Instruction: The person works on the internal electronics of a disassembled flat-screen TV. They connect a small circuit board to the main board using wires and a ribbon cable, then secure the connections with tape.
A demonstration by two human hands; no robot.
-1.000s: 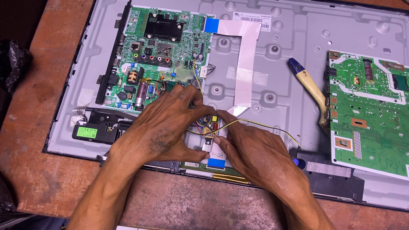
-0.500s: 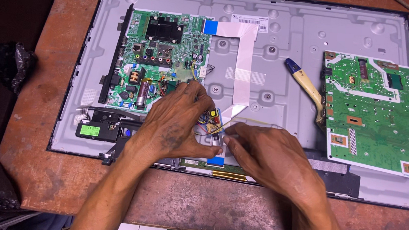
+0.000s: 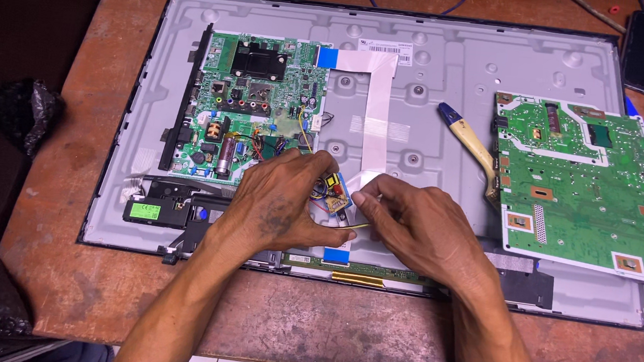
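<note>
Compared with a second ago, barely shifted: left hand (image 3: pixel 284 209) still pinching the small yellow module (image 3: pixel 336 193), fingers (image 3: pixel 321 175) tight on it. Right hand (image 3: pixel 419 228) gripping its thin wire (image 3: pixel 355 227). Sitting mid-panel (image 3: pixel 455 84), near the worktop (image 3: pixel 310 320) front edge; long axis tilted, pointing toward the green mainboard (image 3: pixel 255 105).

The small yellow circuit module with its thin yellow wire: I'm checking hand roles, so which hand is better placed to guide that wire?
Right hand, probably: its fingers pinch at the thin yellow wire, while the left hand steadies the small yellow circuit module.
</note>
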